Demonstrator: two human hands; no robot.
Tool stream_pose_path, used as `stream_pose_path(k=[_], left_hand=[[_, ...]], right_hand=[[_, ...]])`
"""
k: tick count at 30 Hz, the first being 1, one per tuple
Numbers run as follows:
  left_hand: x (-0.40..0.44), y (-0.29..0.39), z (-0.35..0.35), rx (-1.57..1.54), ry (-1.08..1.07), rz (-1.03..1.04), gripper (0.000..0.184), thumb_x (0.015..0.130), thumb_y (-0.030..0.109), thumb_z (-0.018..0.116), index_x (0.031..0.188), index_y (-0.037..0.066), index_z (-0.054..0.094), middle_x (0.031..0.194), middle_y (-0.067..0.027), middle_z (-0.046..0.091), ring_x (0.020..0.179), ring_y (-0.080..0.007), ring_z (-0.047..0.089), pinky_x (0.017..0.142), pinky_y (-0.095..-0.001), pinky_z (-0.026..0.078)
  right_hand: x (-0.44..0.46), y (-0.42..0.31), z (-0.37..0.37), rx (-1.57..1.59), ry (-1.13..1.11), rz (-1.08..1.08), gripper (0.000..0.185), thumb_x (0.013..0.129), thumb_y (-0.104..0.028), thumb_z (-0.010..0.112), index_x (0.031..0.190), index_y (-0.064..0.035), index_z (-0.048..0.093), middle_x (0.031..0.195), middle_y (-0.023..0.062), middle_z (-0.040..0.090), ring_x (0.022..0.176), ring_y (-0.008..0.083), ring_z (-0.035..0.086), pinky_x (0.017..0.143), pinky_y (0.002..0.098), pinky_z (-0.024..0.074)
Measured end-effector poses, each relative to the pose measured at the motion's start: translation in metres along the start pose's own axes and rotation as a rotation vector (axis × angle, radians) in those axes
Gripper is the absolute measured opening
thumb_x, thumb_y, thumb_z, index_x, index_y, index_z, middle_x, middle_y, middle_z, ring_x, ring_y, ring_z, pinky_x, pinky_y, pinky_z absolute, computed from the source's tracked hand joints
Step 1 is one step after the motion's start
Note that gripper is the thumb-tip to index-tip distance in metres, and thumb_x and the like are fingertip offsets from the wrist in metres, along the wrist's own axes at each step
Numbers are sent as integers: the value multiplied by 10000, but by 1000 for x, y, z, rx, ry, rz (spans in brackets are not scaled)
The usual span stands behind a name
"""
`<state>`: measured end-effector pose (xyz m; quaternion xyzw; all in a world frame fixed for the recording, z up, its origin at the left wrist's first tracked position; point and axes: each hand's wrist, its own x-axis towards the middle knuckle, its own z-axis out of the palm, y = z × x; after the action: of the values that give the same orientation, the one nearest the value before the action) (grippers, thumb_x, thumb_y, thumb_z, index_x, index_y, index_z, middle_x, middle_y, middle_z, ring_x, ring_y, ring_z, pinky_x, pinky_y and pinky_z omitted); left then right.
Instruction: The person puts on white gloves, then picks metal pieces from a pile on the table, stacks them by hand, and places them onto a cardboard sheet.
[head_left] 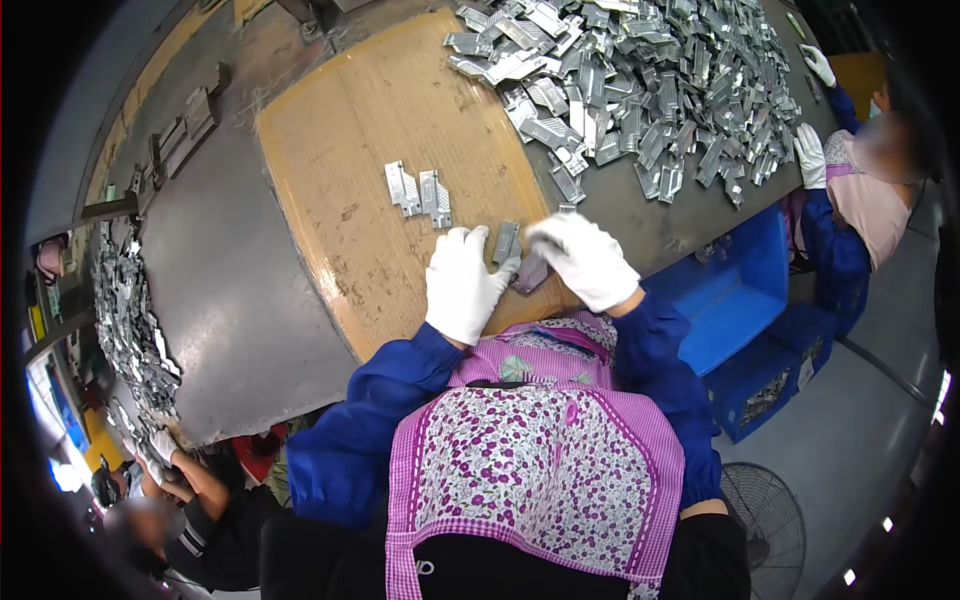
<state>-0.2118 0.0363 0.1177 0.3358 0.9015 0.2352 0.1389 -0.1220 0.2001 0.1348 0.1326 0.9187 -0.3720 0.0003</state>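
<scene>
My left hand [461, 285], in a white glove, rests over the cardboard with its fingers curled and the thumb against a stamped metal bracket [531, 274]. My right hand [587, 262], also gloved, is closed at the other end of this tilted bracket; its fingertips are blurred and partly hide the grip. Just beyond the left thumb, another grey bracket [507, 242] lies close to the left index finger. Two shiny brackets, a left one [402, 188] and a right one [435, 198], lie side by side farther up the cardboard.
A large heap of metal brackets [640, 90] covers the table's far right. Blue bins [735, 290] stand at the right edge. Another pile [130, 310] lies far left. One co-worker [870, 190] is at the right, another [200, 520] at lower left. A fan [765, 515] stands behind.
</scene>
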Motion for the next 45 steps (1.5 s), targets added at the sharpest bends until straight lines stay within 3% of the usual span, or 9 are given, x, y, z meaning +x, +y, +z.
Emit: stream_pose_path(k=[2, 5, 9, 11, 13, 18, 24, 30, 45], left_hand=[[2, 0, 6, -14, 36, 4, 419, 719, 308, 732, 1000, 38, 580, 955, -119, 535, 898, -291, 548, 728, -398, 471], [5, 0, 10, -63, 0, -13, 352, 729, 278, 723, 941, 42, 571, 911, -119, 534, 875, -298, 553, 712, -403, 468], [6, 4, 9, -102, -122, -82, 292, 753, 267, 706, 880, 44, 566, 861, -116, 552, 838, -298, 573, 701, -402, 472], [6, 11, 9, -173, -144, -146, 280, 763, 263, 704, 865, 34, 578, 832, -123, 586, 799, -305, 595, 692, -398, 480], [1, 18, 10, -268, -159, -234, 281, 769, 257, 707, 866, 16, 599, 799, -137, 635, 751, -323, 623, 681, -394, 491], [6, 3, 14, -845, -341, -560, 184, 841, 151, 667, 892, -6, 584, 707, -54, 609, 637, -90, 580, 575, -228, 468], [-2, -8, 15, -1305, -481, -579, 205, 879, 114, 624, 992, -22, 521, 783, -54, 608, 655, -113, 591, 583, -236, 496], [-8, -15, 18, -1604, -628, -639, 253, 903, 135, 600, 1072, -6, 475, 943, -89, 587, 844, -146, 599, 699, -269, 515], [-11, -11, 4, -1861, -636, -577, 302, 909, 150, 591, 1152, 6, 487, 1062, -94, 590, 952, -153, 587, 849, -301, 473]], right_hand=[[4, -8, 9, -32, 263, 125, 164, 883, -214, 545, 1004, -132, 619, 966, 80, 637, 870, 286, 621, 733, 378, 500], [-16, -5, 10, 51, 327, 359, 177, 879, -253, 567, 987, -134, 640, 930, 90, 659, 852, 290, 637, 731, 372, 507], [-39, -10, 12, 413, -129, 869, 317, 864, -340, 600, 986, -51, 644, 783, 129, 685, 752, 258, 676, 692, 340, 519], [-54, 9, 53, 433, 79, 756, 382, 856, -348, 619, 972, 16, 624, 729, 111, 685, 575, 158, 658, 583, 279, 511], [-41, -9, 48, 628, 83, 866, 361, 845, -297, 651, 980, 32, 594, 720, 100, 680, 494, 124, 612, 492, 262, 483], [-39, -4, 47, 871, 82, 902, 329, 857, -257, 656, 982, 32, 560, 630, 59, 619, 428, 84, 520, 379, 219, 395], [-41, -16, 32, 1205, -81, 989, 308, 877, -319, 648, 836, -33, 539, 570, -4, 497, 389, 38, 365, 355, 192, 267], [-37, -27, 32, 839, -24, 987, 401, 845, -372, 674, 853, 9, 551, 606, 35, 570, 418, 66, 469, 374, 196, 366], [-43, -27, 31, 1175, -29, 847, 310, 850, -212, 684, 990, 2, 510, 701, 34, 604, 476, 44, 480, 395, 184, 350]])
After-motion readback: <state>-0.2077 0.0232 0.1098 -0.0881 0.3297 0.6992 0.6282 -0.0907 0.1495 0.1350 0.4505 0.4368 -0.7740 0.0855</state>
